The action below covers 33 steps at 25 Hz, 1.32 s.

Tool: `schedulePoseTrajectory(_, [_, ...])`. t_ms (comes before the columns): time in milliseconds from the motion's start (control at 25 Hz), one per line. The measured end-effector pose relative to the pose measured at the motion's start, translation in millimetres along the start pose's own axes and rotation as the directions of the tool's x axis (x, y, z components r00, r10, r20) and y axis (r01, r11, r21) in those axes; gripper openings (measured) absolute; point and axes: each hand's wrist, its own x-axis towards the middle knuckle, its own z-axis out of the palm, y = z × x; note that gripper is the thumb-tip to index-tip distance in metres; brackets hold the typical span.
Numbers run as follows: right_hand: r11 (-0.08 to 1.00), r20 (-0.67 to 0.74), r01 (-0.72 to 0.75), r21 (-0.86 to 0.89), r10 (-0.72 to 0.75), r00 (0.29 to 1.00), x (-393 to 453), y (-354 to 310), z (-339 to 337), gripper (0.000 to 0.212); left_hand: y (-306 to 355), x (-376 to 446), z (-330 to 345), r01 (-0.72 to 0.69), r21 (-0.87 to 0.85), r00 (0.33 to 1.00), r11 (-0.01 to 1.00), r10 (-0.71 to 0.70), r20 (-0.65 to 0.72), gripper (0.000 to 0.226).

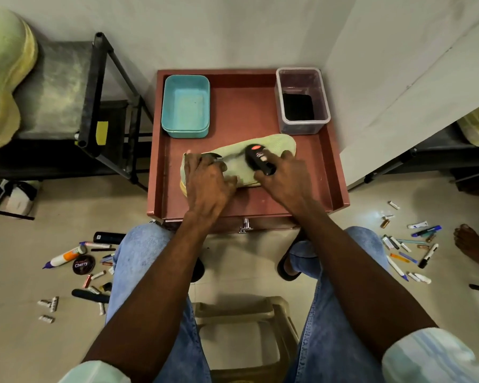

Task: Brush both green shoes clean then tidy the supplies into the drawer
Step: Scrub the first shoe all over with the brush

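On the tray (327, 161), pale green mesh shoe (238, 164), sole yellowish.

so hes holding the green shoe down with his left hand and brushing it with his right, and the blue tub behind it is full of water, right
Not quite: in the head view the blue tub is empty. The rest holds: the left hand steadies the green shoe while the right hand works the black brush.

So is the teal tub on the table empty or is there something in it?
Empty. The teal tub sits open-topped at the back left of the red table, and its bare bottom shows all the way across.
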Motion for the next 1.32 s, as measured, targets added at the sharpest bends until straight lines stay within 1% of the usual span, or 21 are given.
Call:
schedulePoseTrajectory(40, [0.992, -0.095, -0.104, 0.073, 0.111, 0.989, 3.6, 4.0, -3.1, 0.059, -0.5, 3.8, -2.7, 0.006, -0.037, 0.996, 0.999, -0.009, -0.084, 0.037])
schedulePoseTrajectory(80, [0.980, -0.150, -0.143, 0.135, 0.163, 0.975, 5.4, 5.4, -3.6, 0.058, -1.4, 9.0, -5.5, 0.008, -0.063, 0.988, 0.998, -0.018, -0.155, 0.036])
schedulePoseTrajectory(120, [0.980, -0.155, -0.117, 0.162, 0.142, 0.978, 5.2, 2.7, -1.7, 0.059, -3.2, 15.2, -6.5, 0.003, -0.075, 0.983, 0.997, -0.017, -0.183, 0.037])
schedulePoseTrajectory(200, [0.994, -0.082, 0.003, 0.113, 0.006, 0.997, 1.7, -7.7, 7.7, 0.061, -7.9, 27.5, -4.8, 0.001, -0.051, 0.994, 0.999, -0.006, -0.110, 0.040])
schedulePoseTrajectory(240, [0.997, -0.071, 0.010, 0.071, -0.005, 0.997, 1.1, -8.3, 10.9, 0.061, -9.0, 32.2, -2.6, 0.011, -0.043, 0.998, 0.999, -0.013, -0.060, 0.039])
schedulePoseTrajectory(360, [0.983, -0.159, -0.163, 0.089, 0.176, 0.971, 8.3, 1.1, 7.5, 0.062, -5.4, 41.9, 0.6, 0.061, -0.049, 0.998, 0.997, -0.062, -0.028, 0.026])
schedulePoseTrajectory(400, [0.979, -0.166, -0.159, 0.125, 0.179, 0.970, 9.6, 0.4, 7.0, 0.063, -3.3, 44.9, -0.3, 0.077, -0.039, 0.997, 0.996, -0.078, -0.023, 0.024])
schedulePoseTrajectory(520, [0.997, -0.090, 0.065, 0.050, -0.060, 0.994, 7.2, -11.4, 18.7, 0.063, -4.4, 56.9, -5.4, 0.143, -0.050, 0.989, 0.988, -0.141, 0.049, 0.024])
schedulePoseTrajectory(560, [0.998, -0.078, 0.059, 0.024, -0.057, 0.995, 8.7, -9.7, 17.5, 0.062, -7.0, 61.0, -6.7, 0.172, -0.064, 0.982, 0.983, -0.166, 0.090, 0.024])
schedulePoseTrajectory(680, [0.981, -0.153, -0.158, 0.111, 0.174, 0.973, 18.0, -0.6, 8.2, 0.061, -12.5, 70.6, -8.6, 0.227, -0.103, 0.965, 0.968, -0.210, 0.155, 0.024])
schedulePoseTrajectory(720, [0.982, -0.162, -0.128, 0.137, 0.150, 0.975, 17.4, -4.5, 8.5, 0.061, -14.2, 73.0, -8.3, 0.235, -0.105, 0.963, 0.966, -0.217, 0.157, 0.024])
schedulePoseTrajectory(800, [0.995, -0.112, 0.080, 0.066, -0.072, 0.991, 11.5, -19.3, 18.8, 0.061, -17.7, 76.5, -7.5, 0.265, -0.116, 0.958, 0.957, -0.248, 0.146, 0.024])
schedulePoseTrajectory(840, [0.991, -0.078, 0.129, 0.035, -0.126, 0.989, 10.1, -22.2, 19.9, 0.061, -18.8, 76.9, -7.1, 0.285, -0.135, 0.953, 0.949, -0.265, 0.147, 0.023])
schedulePoseTrajectory(880, [0.995, -0.069, 0.102, 0.012, -0.100, 0.993, 11.8, -20.0, 16.9, 0.061, -19.4, 77.3, -6.9, 0.299, -0.159, 0.949, 0.941, -0.275, 0.158, 0.023])
schedulePoseTrajectory(960, [0.996, -0.144, -0.089, 0.023, 0.091, 0.985, 16.0, -6.5, 9.6, 0.059, -18.8, 75.8, -6.7, 0.307, -0.194, 0.946, 0.932, -0.276, 0.171, 0.023])
schedulePoseTrajectory(1000, [0.988, -0.187, -0.144, 0.054, 0.152, 0.971, 16.8, -3.2, 7.8, 0.059, -17.8, 75.3, -7.3, 0.315, -0.203, 0.944, 0.927, -0.282, 0.172, 0.022])
schedulePoseTrajectory(1040, [0.989, -0.192, -0.123, 0.087, 0.137, 0.972, 16.2, -6.2, 7.8, 0.059, -17.3, 75.4, -8.1, 0.324, -0.208, 0.941, 0.923, -0.291, 0.173, 0.021])
schedulePoseTrajectory(1120, [0.995, -0.111, 0.080, 0.059, -0.073, 0.991, 11.7, -21.6, 19.7, 0.061, -18.4, 75.7, -8.5, 0.334, -0.217, 0.937, 0.917, -0.298, 0.181, 0.015])
schedulePoseTrajectory(1160, [0.990, -0.080, 0.141, 0.026, -0.138, 0.987, 10.4, -24.9, 24.2, 0.062, -19.3, 75.9, -8.1, 0.329, -0.224, 0.939, 0.917, -0.292, 0.185, 0.014])
schedulePoseTrajectory(1200, [0.991, -0.078, 0.132, -0.003, -0.132, 0.988, 12.3, -22.4, 23.3, 0.062, -20.3, 75.8, -7.5, 0.323, -0.232, 0.940, 0.918, -0.283, 0.189, 0.016])
schedulePoseTrajectory(1320, [0.990, -0.177, -0.139, 0.009, 0.139, 0.974, 20.4, -3.6, 12.1, 0.060, -21.2, 75.5, -5.3, 0.314, -0.226, 0.942, 0.922, -0.274, 0.193, 0.017])
